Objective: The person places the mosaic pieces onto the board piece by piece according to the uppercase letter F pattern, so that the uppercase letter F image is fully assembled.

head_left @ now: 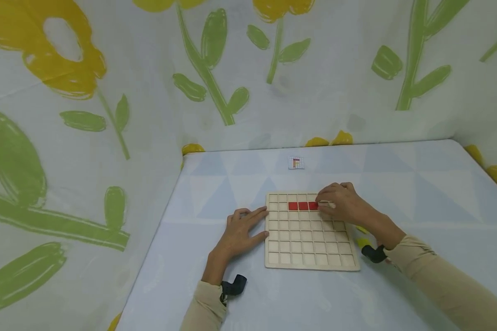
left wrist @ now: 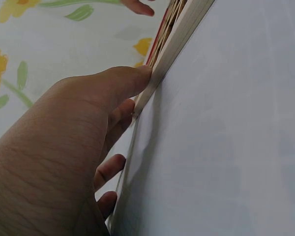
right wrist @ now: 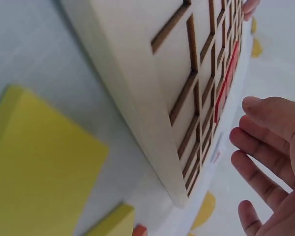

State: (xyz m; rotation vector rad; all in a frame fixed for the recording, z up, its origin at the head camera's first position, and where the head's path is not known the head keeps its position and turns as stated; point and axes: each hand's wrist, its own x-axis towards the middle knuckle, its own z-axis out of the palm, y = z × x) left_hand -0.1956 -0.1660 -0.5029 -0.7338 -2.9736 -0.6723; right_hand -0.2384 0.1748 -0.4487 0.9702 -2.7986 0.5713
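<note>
At the near left, a tan sleeve (head_left: pixel 203 305) with a black device (head_left: pixel 234 285) at the wrist; at the near right, another tan sleeve. In the middle of the pale table (head_left: pixel 298 299), a wooden grid board (head_left: pixel 297 259). Lies flat. Just beside its right edge, two yellow blocks (right wrist: pixel 46 162) near the right wrist, plus a small orange-red block (right wrist: pixel 140 230), only partly in view. Against the left edge, the left hand (head_left: pixel 241 232), with thumb and fingers loosely extended, touching the wood, gripping nothing. Over the far right part, the right hand (head_left: pixel 345 204), with fingers apart and slightly bent, holding nothing visible; impossible to tell whether touching the board. Just left of those fingertips, in the second row from the far edge, three red squares (head_left: pixel 303 206), side by side. Beyond, toward the far edge of the table, a small card (head_left: pixel 296 162) with a coloured shape on a grid. Farthest, a fabric wall (head_left: pixel 339 96) with yellow flowers and green leaves.
</note>
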